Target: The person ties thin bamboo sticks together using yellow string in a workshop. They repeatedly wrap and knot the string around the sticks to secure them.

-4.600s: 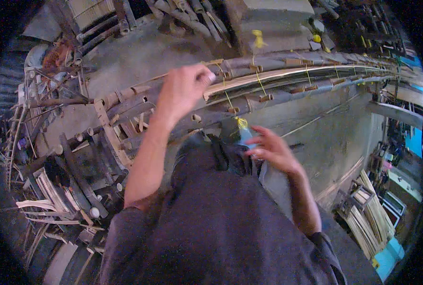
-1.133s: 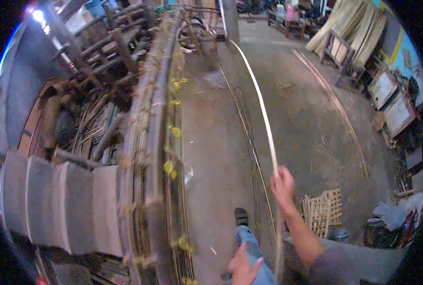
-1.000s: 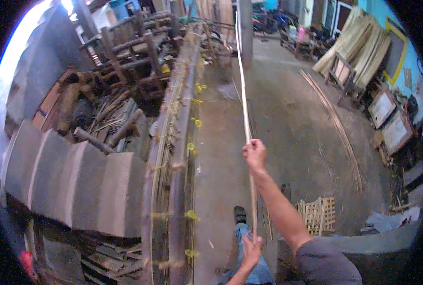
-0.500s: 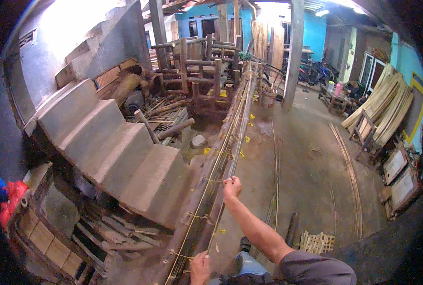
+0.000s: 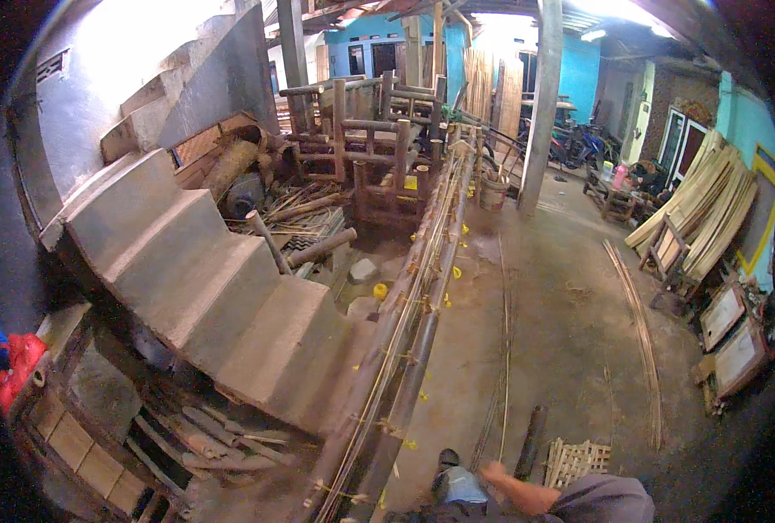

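Note:
My right hand (image 5: 497,476) is low in the view beside my knee (image 5: 462,485), off the poles. Motion smears its fingers, so I cannot tell whether it holds anything. My left hand is out of view. In front of me two long bamboo poles (image 5: 421,341) run side by side from the lower edge toward the back. Long thin pale strips (image 5: 382,381) lie lengthwise along them. Short ties cross between the poles at intervals, and small yellow loops (image 5: 456,273) hang along the right side.
Concrete steps (image 5: 222,288) rise on the left, with bamboo offcuts (image 5: 222,440) below. A post (image 5: 540,113) stands beyond the poles. On the floor at right lie a strip bundle (image 5: 638,336), a dark tube (image 5: 531,440) and a woven piece (image 5: 577,462). Bamboo slats (image 5: 697,205) lean farther right.
My right hand has left the pole and drawn back toward my body. My left hand has dropped out of view. The thin strips now lie more to the left along the poles.

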A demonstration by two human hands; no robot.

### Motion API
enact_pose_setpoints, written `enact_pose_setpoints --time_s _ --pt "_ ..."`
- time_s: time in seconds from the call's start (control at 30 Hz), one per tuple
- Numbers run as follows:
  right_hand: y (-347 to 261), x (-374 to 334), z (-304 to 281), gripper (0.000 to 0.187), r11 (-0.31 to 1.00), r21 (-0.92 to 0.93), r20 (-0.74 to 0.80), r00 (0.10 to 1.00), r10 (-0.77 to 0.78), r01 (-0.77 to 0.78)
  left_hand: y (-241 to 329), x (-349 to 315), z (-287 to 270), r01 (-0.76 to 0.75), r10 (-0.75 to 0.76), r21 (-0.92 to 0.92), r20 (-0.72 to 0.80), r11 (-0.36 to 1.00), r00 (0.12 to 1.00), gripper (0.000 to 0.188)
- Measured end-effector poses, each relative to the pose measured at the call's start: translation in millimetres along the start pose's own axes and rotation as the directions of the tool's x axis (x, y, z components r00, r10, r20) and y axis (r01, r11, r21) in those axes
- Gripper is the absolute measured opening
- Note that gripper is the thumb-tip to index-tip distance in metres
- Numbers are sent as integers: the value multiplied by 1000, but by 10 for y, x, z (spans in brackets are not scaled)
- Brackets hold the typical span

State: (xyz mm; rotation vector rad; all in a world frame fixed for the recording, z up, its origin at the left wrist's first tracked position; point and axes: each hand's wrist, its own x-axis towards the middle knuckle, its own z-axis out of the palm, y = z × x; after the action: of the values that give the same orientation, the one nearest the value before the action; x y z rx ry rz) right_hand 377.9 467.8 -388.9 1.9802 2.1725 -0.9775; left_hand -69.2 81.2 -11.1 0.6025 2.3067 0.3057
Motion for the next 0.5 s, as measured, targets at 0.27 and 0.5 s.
enact_pose_setpoints --time_s 0.27,0.5 --pt "1694 -362 -295 26 868 -7 286 830 478 -497 864 280 -353 477 -390 80 -468 875 793 44" --pt "136 2046 -1645 37 884 385 -66 963 -260 265 4629 1349 161 -276 302 173 -149 945 942 44"
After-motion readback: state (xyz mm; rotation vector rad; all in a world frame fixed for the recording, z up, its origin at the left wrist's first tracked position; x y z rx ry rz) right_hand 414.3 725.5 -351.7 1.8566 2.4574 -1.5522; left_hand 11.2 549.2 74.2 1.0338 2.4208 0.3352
